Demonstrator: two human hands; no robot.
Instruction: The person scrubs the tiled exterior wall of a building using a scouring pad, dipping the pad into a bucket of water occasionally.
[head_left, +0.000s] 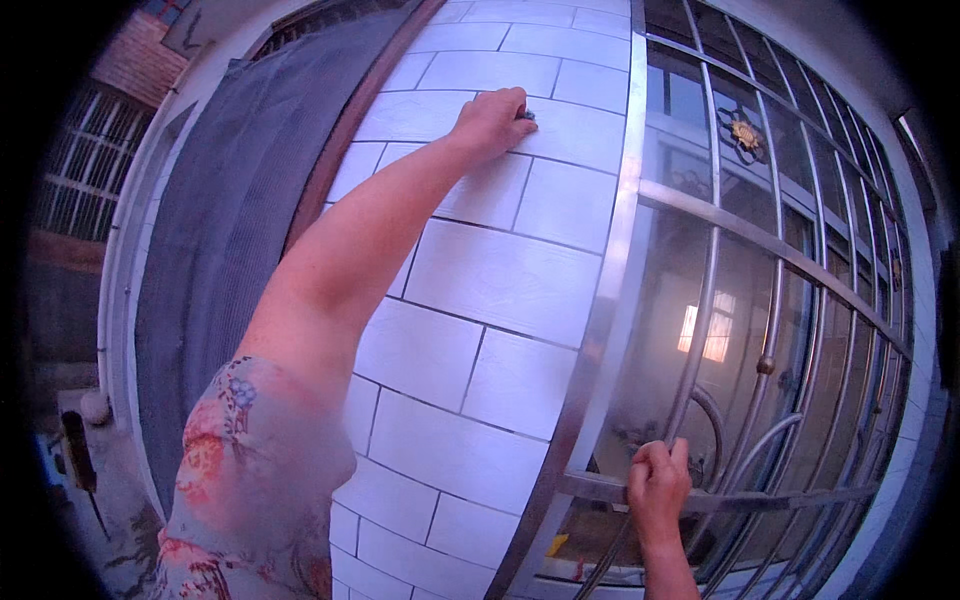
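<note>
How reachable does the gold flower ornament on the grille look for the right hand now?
Probably yes: the right hand is lower on the same grille, and nothing seems to cover the gold flower ornament, though an upward stretch would likely be needed.

Left hand (490, 123) above right hand (659, 488)

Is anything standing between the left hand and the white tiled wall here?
Only the small bluish-grey object in the left hand; nothing else visible blocks the tiled wall there. The metal grille, with the right hand at it, stands off to the right.
</note>
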